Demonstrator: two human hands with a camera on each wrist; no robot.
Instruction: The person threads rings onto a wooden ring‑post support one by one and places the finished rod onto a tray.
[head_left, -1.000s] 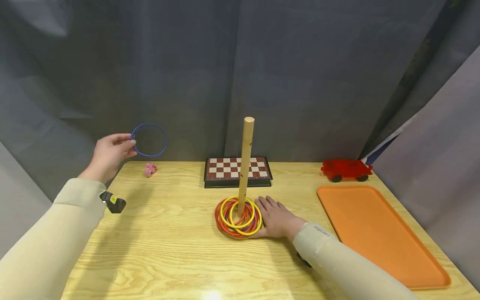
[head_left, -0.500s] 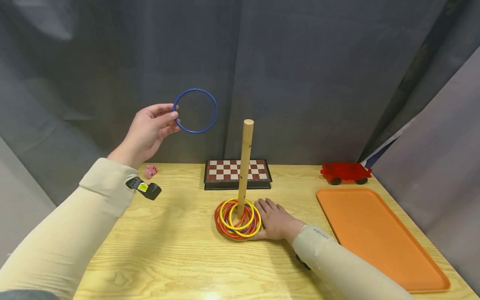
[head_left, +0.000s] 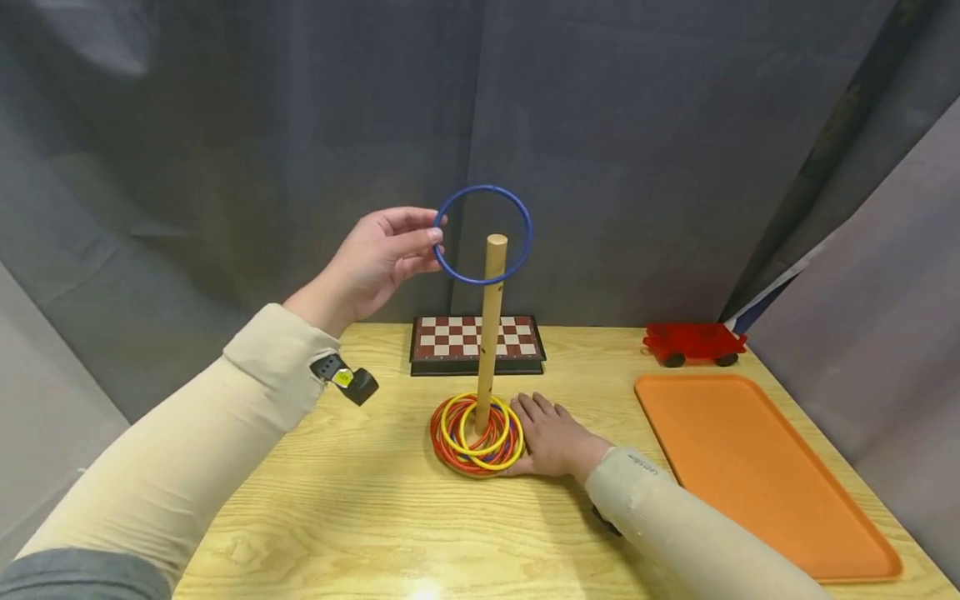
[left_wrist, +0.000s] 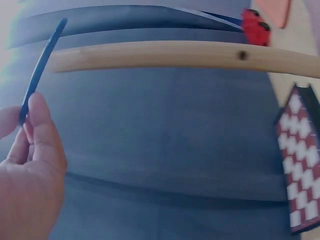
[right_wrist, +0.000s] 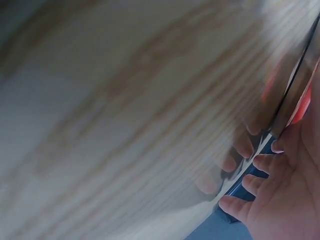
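Observation:
My left hand (head_left: 378,258) pinches a thin blue ring (head_left: 487,187) by its left side, high above the table. In the head view the ring frames the top of an upright wooden pole (head_left: 489,350). The left wrist view shows that ring (left_wrist: 42,65) nearly edge-on, close to the pole's top end. Red, yellow and blue rings (head_left: 442,450) lie piled around the pole's foot, largely covering its base. Spread beside the pile's right edge, my right hand (head_left: 555,437) touches it with thumb and fingertips. In the right wrist view its fingers (right_wrist: 240,206) reach along the table.
Behind the pole lies a checkered game board (head_left: 446,337) in a dark case. A red toy car (head_left: 693,343) stands at the back right, with an orange tray (head_left: 757,475) in front of it. Dark curtains (head_left: 225,125) hang beyond the table (head_left: 360,500).
My left hand has carried the blue ring rightward and upward from the table's left side to the pole's top. The right hand has stayed by the ring pile.

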